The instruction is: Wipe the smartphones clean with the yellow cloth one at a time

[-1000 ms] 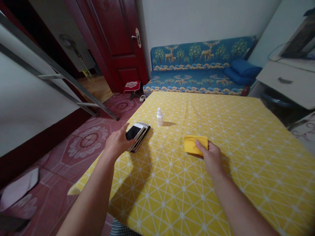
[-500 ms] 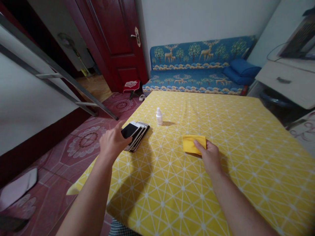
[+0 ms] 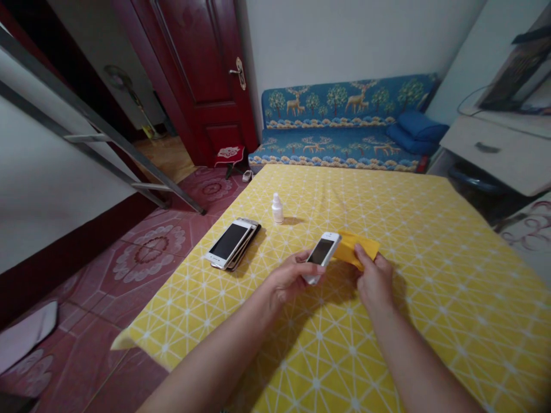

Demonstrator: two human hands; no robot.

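Observation:
A white smartphone with a dark screen is gripped by its lower part in my left hand, tilted above the table. My right hand pinches a folded yellow cloth, thumb on top. The cloth's left edge meets or lies just behind the phone's upper right side; I cannot tell whether they touch. To the left, a stack of phones lies on the tablecloth, a white one uppermost. A small white bottle stands upright beyond the stack.
The table wears a yellow cloth with white lines. Behind it is a blue patterned sofa. A pale drawer cabinet stands at the right. On the left are a metal ladder, a red door and a small stool.
My left hand has taken a white phone from the stack and carried it right, beside the yellow cloth. The cloth has shifted slightly right and turned in my right hand.

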